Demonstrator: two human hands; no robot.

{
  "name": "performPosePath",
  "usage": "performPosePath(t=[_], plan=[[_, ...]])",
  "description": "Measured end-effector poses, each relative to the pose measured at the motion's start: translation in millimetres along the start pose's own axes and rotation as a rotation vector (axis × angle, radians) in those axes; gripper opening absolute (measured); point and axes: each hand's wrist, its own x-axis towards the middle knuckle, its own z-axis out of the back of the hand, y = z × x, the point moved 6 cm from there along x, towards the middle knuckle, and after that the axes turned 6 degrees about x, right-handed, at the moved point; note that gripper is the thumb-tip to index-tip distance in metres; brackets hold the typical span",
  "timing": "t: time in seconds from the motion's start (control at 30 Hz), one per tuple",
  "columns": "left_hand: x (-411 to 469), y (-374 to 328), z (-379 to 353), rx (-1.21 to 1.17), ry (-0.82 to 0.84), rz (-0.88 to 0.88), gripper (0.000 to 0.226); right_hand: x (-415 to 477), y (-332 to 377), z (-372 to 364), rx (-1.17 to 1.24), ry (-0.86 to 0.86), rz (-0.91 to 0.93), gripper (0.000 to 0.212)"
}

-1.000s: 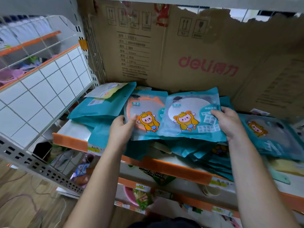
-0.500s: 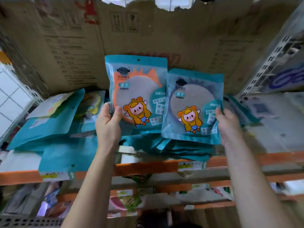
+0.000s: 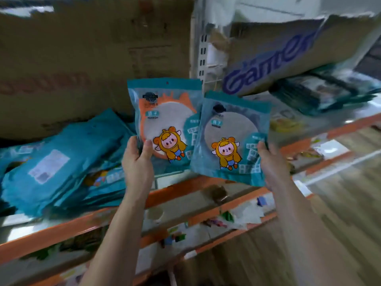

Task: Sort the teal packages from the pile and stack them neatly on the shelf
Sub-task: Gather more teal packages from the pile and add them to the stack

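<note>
Teal plastic pouch with an orange-rimmed round mirror [image 3: 165, 112] is standing upright at the centre of the frame, the left hand [image 3: 137, 159] gripping its lower left corner, thumb across the front. Just right of it, the teal plastic pouch with a grey round mirror [image 3: 233, 129] is tilting slightly, the right hand [image 3: 272, 162] pinching its lower right edge. Both are facing the camera, probably for checking before stacking. A loose pile of teal pouches [image 3: 61, 162] is lying at the left on the orange-edged metal shelf [image 3: 185, 189].
</note>
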Motion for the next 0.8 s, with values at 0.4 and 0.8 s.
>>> performPosePath(t=[0.4, 0.8], plan=[[-30.9, -18.5, -216.3, -0.055, 0.142, 0.105, 0.011, 74.0, -0.3, 205.1, 0.119, -0.218, -0.031, 0.022], [15.4, -34.8, -418.3, -0.244, 0.215, 0.180, 0.010, 206.0, 11.0, 299.2, 0.074, -0.307, -0.013, 0.025]])
